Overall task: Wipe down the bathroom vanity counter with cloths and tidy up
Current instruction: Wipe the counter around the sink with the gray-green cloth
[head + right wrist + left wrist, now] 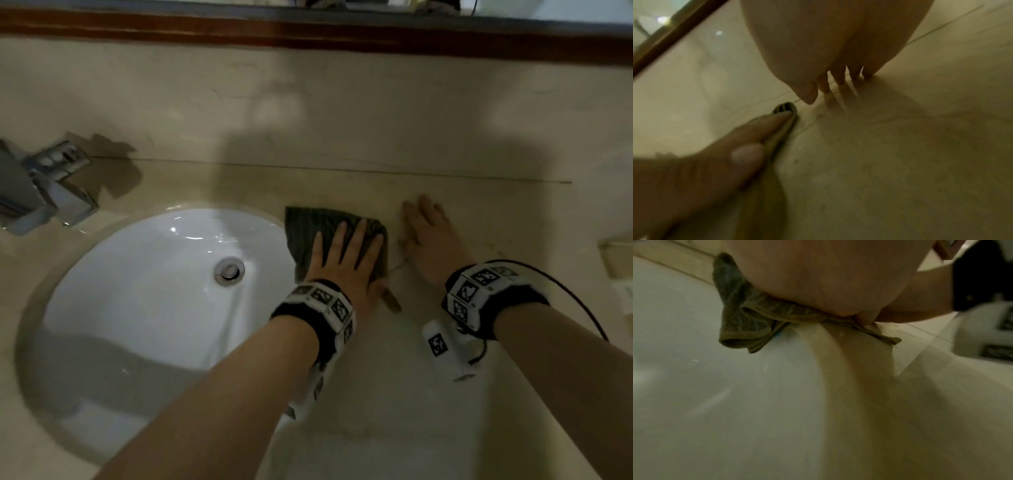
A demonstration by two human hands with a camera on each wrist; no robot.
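The dark green cloth (310,233) lies flat on the beige counter (428,394), at the right-hand rim of the white sink (144,291), with its left part hanging a little over the basin edge; the left wrist view shows the cloth (744,318) bunched into folds under the heel of the palm where it meets the curved rim. The left hand (346,260) lies spread on top of it, fingers straight and apart, pressing it down on the counter rather than curling round it. Just beside it to the right, the right hand (426,236) rests flat on the bare counter with its fingers extended toward the back wall, holding nothing; from the right wrist camera the fingertips (838,79) touch the stone surface, and the left hand's fingers with the cloth edge under them appear close by. Both wrists carry bands with black-and-white markers. At the back left corner of the counter, behind the sink, stands a chrome tap (44,192). In the sink bottom sits a round metal drain (229,270). At the right edge of the counter a pale boxy object (620,260) is partly in view, too cut off to identify.
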